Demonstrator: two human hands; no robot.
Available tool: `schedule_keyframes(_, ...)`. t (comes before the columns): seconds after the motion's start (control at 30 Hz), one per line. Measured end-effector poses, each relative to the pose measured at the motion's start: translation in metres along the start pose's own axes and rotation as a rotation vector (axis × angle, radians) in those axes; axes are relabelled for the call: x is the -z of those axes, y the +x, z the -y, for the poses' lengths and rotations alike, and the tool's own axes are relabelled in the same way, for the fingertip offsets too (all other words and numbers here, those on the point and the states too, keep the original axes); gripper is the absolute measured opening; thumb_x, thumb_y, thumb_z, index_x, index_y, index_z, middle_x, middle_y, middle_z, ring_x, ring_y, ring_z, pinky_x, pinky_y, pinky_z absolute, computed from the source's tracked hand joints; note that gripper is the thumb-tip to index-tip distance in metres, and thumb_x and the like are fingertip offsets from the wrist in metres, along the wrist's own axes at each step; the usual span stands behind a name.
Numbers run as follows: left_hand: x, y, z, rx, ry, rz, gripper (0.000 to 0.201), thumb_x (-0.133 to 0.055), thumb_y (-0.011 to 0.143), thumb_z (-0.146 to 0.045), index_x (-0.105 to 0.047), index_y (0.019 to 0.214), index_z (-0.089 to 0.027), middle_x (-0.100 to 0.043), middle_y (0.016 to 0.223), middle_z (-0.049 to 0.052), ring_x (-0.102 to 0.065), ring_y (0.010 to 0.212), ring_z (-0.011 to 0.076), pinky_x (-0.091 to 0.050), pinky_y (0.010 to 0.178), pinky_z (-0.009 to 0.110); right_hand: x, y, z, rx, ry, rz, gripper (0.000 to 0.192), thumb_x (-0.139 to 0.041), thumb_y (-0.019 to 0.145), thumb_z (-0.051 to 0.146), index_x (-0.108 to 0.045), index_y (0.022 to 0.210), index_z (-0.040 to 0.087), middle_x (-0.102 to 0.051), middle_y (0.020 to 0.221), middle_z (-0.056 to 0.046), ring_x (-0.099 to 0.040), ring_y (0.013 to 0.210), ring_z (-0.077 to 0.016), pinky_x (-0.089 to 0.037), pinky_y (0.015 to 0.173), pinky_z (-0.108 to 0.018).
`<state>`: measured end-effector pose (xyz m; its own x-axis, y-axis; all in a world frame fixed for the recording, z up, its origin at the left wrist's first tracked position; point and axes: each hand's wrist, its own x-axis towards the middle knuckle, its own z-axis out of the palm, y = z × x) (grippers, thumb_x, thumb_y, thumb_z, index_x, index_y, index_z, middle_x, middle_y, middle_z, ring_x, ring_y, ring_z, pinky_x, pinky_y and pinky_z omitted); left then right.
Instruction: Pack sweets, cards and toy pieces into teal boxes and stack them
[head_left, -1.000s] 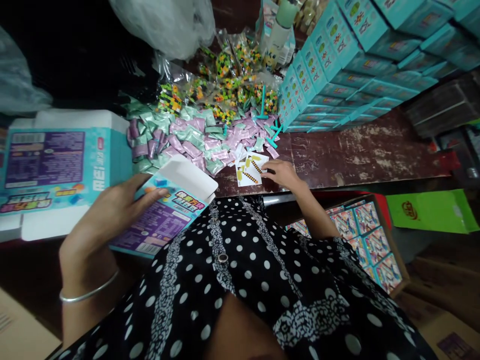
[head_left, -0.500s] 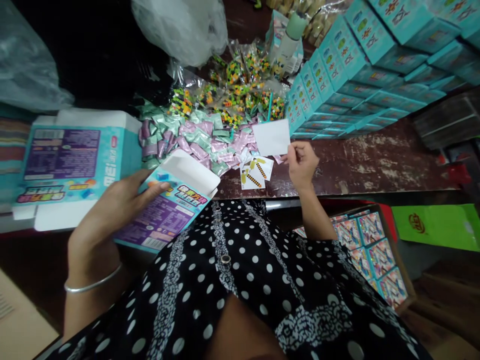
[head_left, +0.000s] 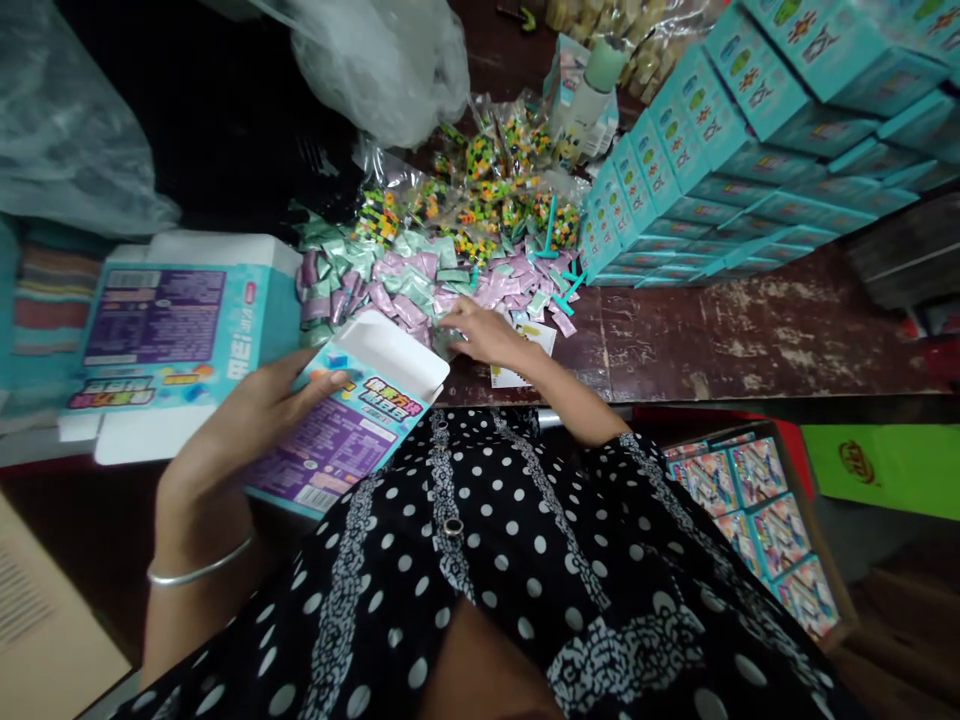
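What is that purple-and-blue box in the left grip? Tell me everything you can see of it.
The box looks like thin printed card, blue with a purple panel, colourful lettering and a barcode at its lower edge. A white flap stands open at the far end. It lies slanted, partly in front of the dotted garment; contact there is unclear. The left grip holds it, thumb across the printed face. Its contents, if any, are hidden.

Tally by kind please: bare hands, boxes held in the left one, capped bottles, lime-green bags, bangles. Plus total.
Bare hands (left hand, right hand): 2
Held purple-and-teal cardboard box: 1
Pale bottle with green cap: 1
Flat lime-green bag: 1
Silver metal bangle: 1
Total: 6
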<state>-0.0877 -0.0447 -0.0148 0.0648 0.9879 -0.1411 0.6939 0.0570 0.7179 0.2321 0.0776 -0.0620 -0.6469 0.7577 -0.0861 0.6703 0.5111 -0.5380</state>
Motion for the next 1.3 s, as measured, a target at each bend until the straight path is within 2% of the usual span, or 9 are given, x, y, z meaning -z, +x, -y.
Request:
schedule_keyframes(0.1,-0.003,0.004,0.002,0.049,0.018,0.027,0.053,-0.064,0.084,-0.078,-0.066,0.082,-0.025,-0.072,0.071,0.006,-0.063,0.066,0.0272,-0.046,0.063,0.039,-0.005,0.000,-0.010,0.032,-0.086,0.075,0.017,-0.077,0.101,0.012,-0.078,0.116,0.021,-0.070,0.136,-0.011,-0.069,0.111,-0.0235,-0.052,0.088,-0.034)
schedule_keyframes(0.27,-0.010,0.020,0.001,0.028,0.039,0.011,0.051,-0.064,0.087,-0.078,-0.059,0.079,-0.027,-0.069,0.069,0.006,-0.061,0.064,0.0273,-0.044,0.063,0.039,0.000,-0.001,-0.001,-0.109,0.300,-0.230,0.015,-0.075,0.107,0.034,-0.073,0.102,0.020,-0.076,0.103,-0.005,-0.073,0.090,-0.0193,-0.058,0.078,-0.033)
schedule_keyframes(0.43,-0.013,0.040,-0.016,-0.010,0.008,0.006,0.049,-0.059,0.087,-0.076,-0.059,0.080,-0.028,-0.069,0.071,0.007,-0.061,0.065,0.0265,-0.043,0.065,0.039,0.018,0.014,0.012,-0.021,0.745,-0.084,0.041,-0.075,0.106,0.047,-0.076,0.136,0.021,-0.079,0.121,-0.009,-0.078,0.084,-0.0146,-0.064,0.068,-0.028)
schedule_keyframes(0.6,-0.011,0.042,-0.015,0.024,-0.014,0.028,0.052,-0.056,0.091,-0.076,-0.063,0.086,-0.025,-0.075,0.080,0.008,-0.066,0.074,0.0278,-0.048,0.069,0.039,0.085,0.026,-0.060,-0.328,0.014,-0.491,0.040,-0.048,0.114,0.018,-0.079,0.139,0.018,-0.073,0.141,-0.017,-0.075,0.113,-0.0257,-0.064,0.093,-0.039)
schedule_keyframes(0.73,-0.011,0.037,-0.011,0.038,-0.022,0.037,0.050,-0.056,0.092,-0.076,-0.059,0.081,-0.026,-0.071,0.074,0.005,-0.063,0.070,0.0258,-0.046,0.067,0.038,0.124,0.025,-0.124,-0.488,-0.618,-0.276,0.058,-0.035,0.108,0.003,-0.073,0.150,0.012,-0.063,0.154,-0.027,-0.061,0.139,-0.0385,-0.056,0.105,-0.046)
schedule_keyframes(0.87,-0.011,0.036,-0.015,0.065,-0.042,0.043,0.050,-0.055,0.089,-0.076,-0.060,0.084,-0.026,-0.073,0.078,0.005,-0.066,0.075,0.0280,-0.048,0.069,0.038,0.138,0.021,-0.141,-0.393,-0.729,-0.094,0.049,-0.038,0.109,0.005,-0.080,0.134,0.009,-0.062,0.155,-0.027,-0.061,0.136,-0.0370,-0.054,0.104,-0.044)
schedule_keyframes(1.07,-0.014,0.039,-0.014,0.109,-0.022,0.040,0.055,-0.051,0.089,-0.082,-0.054,0.084,-0.027,-0.069,0.078,0.004,-0.064,0.077,0.0283,-0.048,0.075,0.039,0.151,0.036,-0.118,-0.336,-0.515,-0.301,0.033,-0.057,0.111,0.021,-0.083,0.127,0.009,-0.077,0.136,-0.023,-0.072,0.118,-0.0330,-0.054,0.103,-0.040)
schedule_keyframes(1.17,-0.020,0.044,-0.015,0.110,-0.023,0.050,0.055,-0.050,0.088,-0.081,-0.055,0.086,-0.026,-0.068,0.081,0.005,-0.063,0.079,0.0276,-0.047,0.075,0.038,0.133,0.068,-0.086,-0.222,-0.272,-0.327,0.031,-0.060,0.112,0.030,-0.084,0.119,0.011,-0.081,0.099,-0.012,-0.074,0.096,-0.0271,-0.054,0.093,-0.035)
schedule_keyframes(1.3,-0.022,0.045,-0.018,0.097,-0.035,0.044,0.054,-0.049,0.088,-0.079,-0.057,0.089,-0.026,-0.072,0.088,0.008,-0.067,0.085,0.0295,-0.049,0.081,0.040,0.105,0.127,-0.028,-0.014,-0.069,-0.269,0.028,-0.062,0.109,0.029,-0.084,0.119,0.014,-0.081,0.098,-0.006,-0.075,0.093,-0.0228,-0.054,0.090,-0.030)
